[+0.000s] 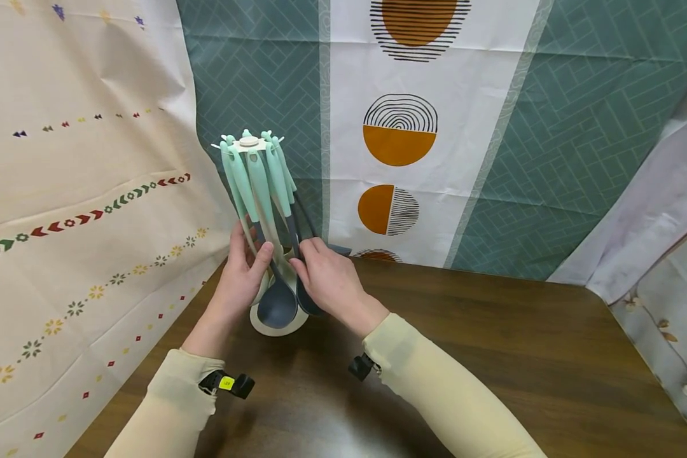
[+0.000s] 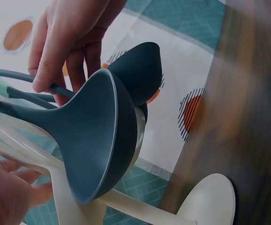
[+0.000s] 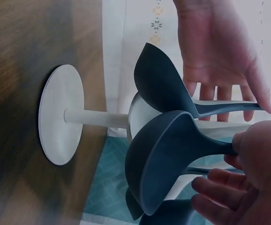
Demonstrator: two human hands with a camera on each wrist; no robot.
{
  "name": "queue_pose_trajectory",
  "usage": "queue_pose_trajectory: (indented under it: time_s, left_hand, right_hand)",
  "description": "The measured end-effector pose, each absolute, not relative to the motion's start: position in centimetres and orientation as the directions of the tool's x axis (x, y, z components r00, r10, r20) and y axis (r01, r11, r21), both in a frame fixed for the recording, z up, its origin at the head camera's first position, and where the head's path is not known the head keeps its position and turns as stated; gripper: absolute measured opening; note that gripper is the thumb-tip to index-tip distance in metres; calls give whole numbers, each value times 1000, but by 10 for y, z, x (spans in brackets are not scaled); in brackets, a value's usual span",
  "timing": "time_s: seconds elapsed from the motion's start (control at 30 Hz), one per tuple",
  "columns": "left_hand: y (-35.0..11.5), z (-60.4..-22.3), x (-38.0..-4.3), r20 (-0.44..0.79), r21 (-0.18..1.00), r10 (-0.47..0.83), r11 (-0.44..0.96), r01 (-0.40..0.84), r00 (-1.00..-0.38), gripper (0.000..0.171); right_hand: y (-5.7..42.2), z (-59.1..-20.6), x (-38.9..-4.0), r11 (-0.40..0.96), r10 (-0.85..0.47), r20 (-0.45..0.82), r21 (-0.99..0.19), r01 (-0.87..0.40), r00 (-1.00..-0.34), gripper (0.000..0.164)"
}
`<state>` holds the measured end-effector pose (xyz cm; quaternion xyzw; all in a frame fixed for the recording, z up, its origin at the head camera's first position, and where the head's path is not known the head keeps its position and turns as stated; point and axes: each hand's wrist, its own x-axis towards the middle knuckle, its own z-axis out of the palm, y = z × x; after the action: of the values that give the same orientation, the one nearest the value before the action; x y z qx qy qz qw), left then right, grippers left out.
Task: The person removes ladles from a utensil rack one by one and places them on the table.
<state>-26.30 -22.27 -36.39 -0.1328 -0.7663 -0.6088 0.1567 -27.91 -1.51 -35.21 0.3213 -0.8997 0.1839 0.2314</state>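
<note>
A cream utensil stand [image 1: 278, 327] rises at the left of the table, hung with several kitchen tools by their mint-green handles [image 1: 257, 181]. My left hand [image 1: 240, 273] is at its left side, thumb over the handle of a dark ladle [image 1: 277, 304] and fingers extended behind. At the right, my right hand [image 1: 329, 277] pinches the lower handle of a second dark ladle [image 1: 308, 300], partly hidden by that hand. In the right wrist view, the two ladle bowls overlap: the right hand's ladle [image 3: 159, 154] lies below the left one's [image 3: 161, 79].
A dark wooden table [image 1: 492, 343] extends to the right of the stand. Patterned cloth [image 1: 91, 191] hangs close on the left, and a green and white curtain [image 1: 401, 76] hangs behind. More dark utensil heads [image 3: 173, 213] hang around the stand. Each wrist carries a strapped camera [image 1: 242, 385].
</note>
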Motion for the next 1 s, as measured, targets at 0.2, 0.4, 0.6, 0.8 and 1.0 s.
queue_pose_trajectory:
  time_s: [0.2, 0.4, 0.6, 0.8, 1.0]
  left_hand:
    - [-221, -363, -261, 396, 893, 29, 219, 392, -918, 81]
    - [-218, -360, -261, 397, 893, 49, 211, 398, -917, 79]
    - [-217, -357, -261, 394, 894, 63, 205, 398, -917, 79]
    - [-217, -357, -262, 391, 902, 57, 176, 395, -919, 77]
    - [-217, -355, -261, 397, 897, 73, 179, 403, -915, 77]
  right_hand:
    - [-13, -352, -278, 736, -505, 521, -157, -659, -688, 25]
    - [-10, -351, -277, 741, -505, 520, -149, -655, -689, 23]
    - [-9, -350, -277, 738, -499, 523, -161, -655, -691, 22]
    - [-8, -349, -276, 736, -497, 541, -151, -660, -678, 22]
    - [-5, -349, -274, 744, -496, 561, -120, -658, -663, 24]
